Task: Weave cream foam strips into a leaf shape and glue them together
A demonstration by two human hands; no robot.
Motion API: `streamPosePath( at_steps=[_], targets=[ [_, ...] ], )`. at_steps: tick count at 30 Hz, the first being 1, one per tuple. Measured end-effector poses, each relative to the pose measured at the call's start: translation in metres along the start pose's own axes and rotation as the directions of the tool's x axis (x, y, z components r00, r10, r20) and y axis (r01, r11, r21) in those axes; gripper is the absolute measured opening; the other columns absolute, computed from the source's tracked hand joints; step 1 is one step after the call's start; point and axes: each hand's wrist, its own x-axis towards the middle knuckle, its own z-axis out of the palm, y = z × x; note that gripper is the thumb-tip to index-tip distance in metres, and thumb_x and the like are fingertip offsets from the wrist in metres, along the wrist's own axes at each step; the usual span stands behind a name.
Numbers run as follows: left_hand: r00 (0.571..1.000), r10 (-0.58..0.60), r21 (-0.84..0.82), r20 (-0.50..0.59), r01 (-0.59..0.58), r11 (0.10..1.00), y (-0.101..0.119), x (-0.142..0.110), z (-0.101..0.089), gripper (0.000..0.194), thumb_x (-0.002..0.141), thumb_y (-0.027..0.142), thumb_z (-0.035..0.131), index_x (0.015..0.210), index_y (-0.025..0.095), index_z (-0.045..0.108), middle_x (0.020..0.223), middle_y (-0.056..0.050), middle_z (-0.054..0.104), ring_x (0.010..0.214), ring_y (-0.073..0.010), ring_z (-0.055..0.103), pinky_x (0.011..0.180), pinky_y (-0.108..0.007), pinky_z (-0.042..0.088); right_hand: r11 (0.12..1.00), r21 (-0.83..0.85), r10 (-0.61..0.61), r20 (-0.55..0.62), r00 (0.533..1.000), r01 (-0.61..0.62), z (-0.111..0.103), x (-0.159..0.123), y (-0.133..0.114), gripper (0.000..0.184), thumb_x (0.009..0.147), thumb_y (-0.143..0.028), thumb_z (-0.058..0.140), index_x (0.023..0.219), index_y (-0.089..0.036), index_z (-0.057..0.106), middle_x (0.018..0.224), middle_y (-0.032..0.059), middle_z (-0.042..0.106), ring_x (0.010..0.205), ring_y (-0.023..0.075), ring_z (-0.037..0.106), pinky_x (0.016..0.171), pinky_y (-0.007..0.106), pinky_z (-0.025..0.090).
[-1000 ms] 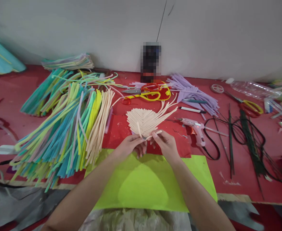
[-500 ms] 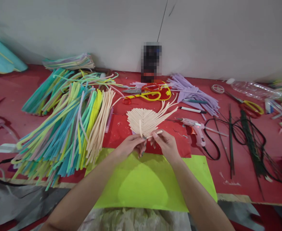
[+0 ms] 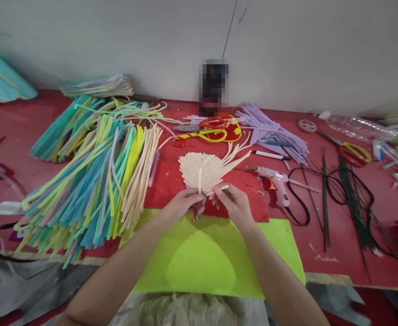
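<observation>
A leaf-shaped piece of cream pipe cleaners (image 3: 192, 166), laid in a herringbone pattern, rests on a red sheet with loose ends fanning to the right. At its lower tip my left hand (image 3: 188, 202) is closed in a pinch on a bent cream pipe cleaner (image 3: 200, 179). One arm of this pipe cleaner stands up over the leaf's middle line. My right hand (image 3: 232, 202) pinches the other arm, whose end pokes out past the thumb. The hands are close together, and some fingertips are hidden beneath them.
Bundles of coloured pipe cleaners (image 3: 83, 194) spread over the left. Yellow-handled scissors (image 3: 215, 135) and purple pipe cleaners (image 3: 270, 129) lie behind the leaf. A pink glue gun (image 3: 278, 183) with a black cord is to the right. A yellow-green sheet (image 3: 202, 262) covers the table's front.
The upright arm of the cream pipe cleaner has swung from leaning left to nearly vertical over the leaf's middle. Both hands stay in almost the same place.
</observation>
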Motion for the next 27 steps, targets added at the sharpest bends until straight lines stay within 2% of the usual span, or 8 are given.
streamPosePath(
  at_steps=[7,12,16,21,27],
  targets=[
    [1.000,-0.010,0.050,-0.002,0.010,0.999,0.0015,-0.0015,0.0001,0.034,0.071,0.047,0.065,0.068,0.017,0.050,0.048,0.004,0.051,0.039,-0.0081,0.049,0.041,-0.021,0.041,1.000,-0.024,-0.012,0.012,1.000,0.012,0.0000,-0.0014,0.0004,0.026,0.085,-0.046,0.059,0.080,-0.021,0.064,0.068,0.0015,0.066,0.057,0.0118,0.057,0.050,0.024,0.046],
    [1.000,0.002,0.053,0.010,-0.002,0.999,0.0049,-0.0033,0.0029,0.039,0.071,0.054,0.066,0.070,0.017,0.052,0.052,0.003,0.055,0.042,-0.0086,0.052,0.044,-0.021,0.043,1.000,0.002,-0.016,-0.026,1.000,0.016,0.0012,-0.0009,-0.0023,0.027,0.083,-0.048,0.060,0.080,-0.021,0.065,0.067,0.0015,0.067,0.055,0.0124,0.057,0.049,0.025,0.046],
    [0.995,0.072,0.159,-0.075,-0.059,0.985,0.0072,-0.0040,0.0046,0.047,0.070,0.061,0.066,0.080,0.016,0.058,0.060,0.001,0.060,0.049,-0.0099,0.057,0.048,-0.021,0.046,1.000,-0.007,0.013,-0.020,1.000,-0.013,0.0002,0.0003,-0.0014,0.029,0.082,-0.049,0.061,0.077,-0.021,0.066,0.068,0.0017,0.067,0.056,0.0126,0.057,0.051,0.025,0.046],
    [0.983,0.132,0.200,-0.127,-0.105,0.974,0.0062,-0.0037,0.0032,0.041,0.069,0.054,0.071,0.077,0.015,0.059,0.059,0.001,0.061,0.052,-0.0099,0.059,0.052,-0.021,0.048,0.998,0.010,0.062,0.001,0.998,-0.062,-0.0003,0.0016,0.0008,0.031,0.079,-0.051,0.063,0.072,-0.020,0.062,0.064,0.0008,0.064,0.054,0.0118,0.055,0.049,0.024,0.045],
    [0.993,0.050,0.136,-0.110,-0.035,0.990,0.0076,-0.0040,0.0057,0.038,0.062,0.045,0.079,0.074,0.015,0.061,0.059,0.000,0.064,0.055,-0.0116,0.062,0.059,-0.025,0.053,0.995,0.069,0.070,-0.034,0.997,-0.067,-0.0001,0.0018,-0.0015,0.028,0.079,-0.048,0.064,0.082,-0.021,0.060,0.062,-0.0011,0.064,0.053,0.0104,0.056,0.047,0.022,0.046]
  ],
)
